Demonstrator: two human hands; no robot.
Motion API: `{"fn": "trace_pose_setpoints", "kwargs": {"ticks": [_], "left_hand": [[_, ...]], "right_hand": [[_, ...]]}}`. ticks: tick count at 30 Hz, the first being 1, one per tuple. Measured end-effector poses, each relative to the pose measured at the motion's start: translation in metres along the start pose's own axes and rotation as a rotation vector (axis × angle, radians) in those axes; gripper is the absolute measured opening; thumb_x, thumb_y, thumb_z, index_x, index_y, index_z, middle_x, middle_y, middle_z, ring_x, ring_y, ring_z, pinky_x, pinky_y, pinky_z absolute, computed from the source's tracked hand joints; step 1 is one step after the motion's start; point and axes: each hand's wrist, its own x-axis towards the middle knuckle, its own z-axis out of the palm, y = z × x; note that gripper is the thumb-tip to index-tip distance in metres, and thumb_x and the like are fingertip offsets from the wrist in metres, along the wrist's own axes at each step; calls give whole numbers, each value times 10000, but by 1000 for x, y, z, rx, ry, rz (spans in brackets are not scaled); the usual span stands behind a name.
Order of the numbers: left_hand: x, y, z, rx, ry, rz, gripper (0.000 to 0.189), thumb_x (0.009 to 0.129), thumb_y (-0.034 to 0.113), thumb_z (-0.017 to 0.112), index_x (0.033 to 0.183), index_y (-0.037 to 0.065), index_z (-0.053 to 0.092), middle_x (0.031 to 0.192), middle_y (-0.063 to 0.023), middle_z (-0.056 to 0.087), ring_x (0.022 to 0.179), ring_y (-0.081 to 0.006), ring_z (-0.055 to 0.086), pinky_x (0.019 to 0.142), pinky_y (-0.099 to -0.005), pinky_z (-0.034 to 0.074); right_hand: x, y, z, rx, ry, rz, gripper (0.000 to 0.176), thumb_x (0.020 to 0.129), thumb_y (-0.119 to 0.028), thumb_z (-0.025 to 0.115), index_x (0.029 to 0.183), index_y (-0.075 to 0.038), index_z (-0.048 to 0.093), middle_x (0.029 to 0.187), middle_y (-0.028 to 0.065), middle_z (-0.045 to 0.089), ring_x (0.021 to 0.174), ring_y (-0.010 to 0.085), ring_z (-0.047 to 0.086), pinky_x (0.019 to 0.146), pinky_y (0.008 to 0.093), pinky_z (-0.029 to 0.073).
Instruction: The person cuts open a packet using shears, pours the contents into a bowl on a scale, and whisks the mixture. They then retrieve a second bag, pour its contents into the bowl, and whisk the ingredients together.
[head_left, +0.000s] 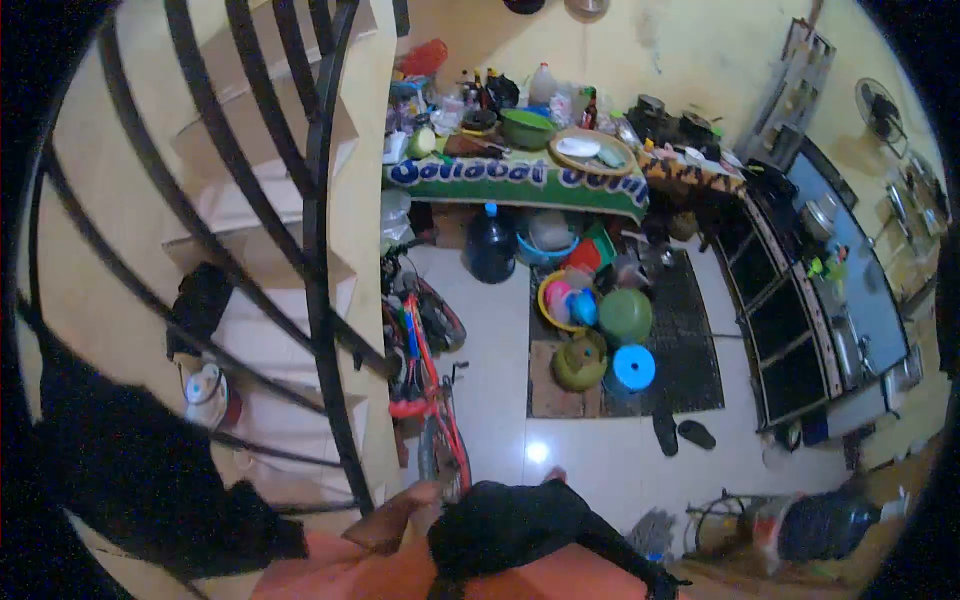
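Note:
At the bottom, a black cloth point(510, 525) lies bunched over the front of my orange clothing point(350, 580), one narrow end trailing to the right. My left hand point(425, 493) is at the cloth's left edge, below the bicycle's wheel. Its fingers are too blurred to show whether they grip the fabric. A small patch of skin point(556, 475) shows past the cloth's far edge; it may be fingertips of my right hand or a foot. The rest of my right hand is hidden.
Black stair railings point(318, 200) curve along the left. Below are a red bicycle point(440, 400), a blue water jug point(491, 245), basins and pots on a dark mat point(690, 330), and slippers point(696, 434). A counter point(450, 185) with kitchenware stands behind; a dark metal-framed counter point(790, 310) runs right.

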Motion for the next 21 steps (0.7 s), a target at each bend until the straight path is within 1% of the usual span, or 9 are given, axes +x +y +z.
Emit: {"fn": "trace_pose_setpoints", "kwargs": {"ticks": [4,7,9,11,12,14,17,20,21], "left_hand": [[43,75,-33,-98,-162,68,319,914,260,484,1045,2,619,887,-125,634,771,-227,599,749,-393,503],[52,140,-64,-180,-324,128,333,929,281,491,1069,5,614,914,-113,635,785,-207,592,751,-380,505],[55,179,-102,-271,-391,181,342,939,295,496,1085,8,611,933,-104,636,795,-193,587,753,-372,506],[50,213,-158,-407,-342,190,352,948,309,500,1100,10,608,951,-96,637,804,-179,582,754,-363,506],[45,229,-195,-517,-236,176,357,953,316,503,1108,11,606,961,-92,637,809,-172,580,755,-359,507],[39,257,-267,-711,24,173,368,963,330,507,1124,13,603,979,-83,638,819,-158,575,757,-350,508],[31,310,-372,-824,431,354,303,910,252,602,1108,24,632,1072,-75,650,993,-171,602,863,-307,471],[6,371,-481,-575,867,398,318,896,208,617,1152,20,615,1160,-122,622,1122,-204,556,945,-315,434],[0,386,-514,-398,1048,503,312,880,201,625,1133,19,619,1167,-143,611,1147,-250,541,973,-348,414]], "right_hand": [[106,-63,-48,-148,-27,-100,419,843,-464,613,927,-59,679,738,70,671,627,174,626,562,340,503],[212,-140,-106,-564,0,-477,449,846,-498,606,926,-62,678,729,64,671,610,154,626,535,329,502],[211,-257,-130,154,55,-116,373,866,-382,638,1074,-72,646,812,48,623,700,200,633,575,360,519],[245,-347,-151,217,15,-263,452,829,-454,660,1062,-66,654,800,45,625,654,190,618,541,375,516],[331,-363,-165,-116,-14,-207,490,828,-486,658,1058,-54,647,775,48,622,644,186,594,596,365,515],[354,-464,-170,-97,-74,-440,464,836,-491,648,997,-55,653,725,42,608,645,180,571,620,364,506],[345,-632,-151,71,-196,-447,432,868,-452,625,1030,-52,623,751,41,612,664,168,573,616,348,496],[387,-735,-110,375,-127,-660,403,863,-450,646,1063,-101,623,824,34,612,745,156,583,588,336,505],[380,-766,-95,386,-219,-536,426,877,-447,624,1120,-101,576,893,44,593,791,174,584,629,350,504]]}}
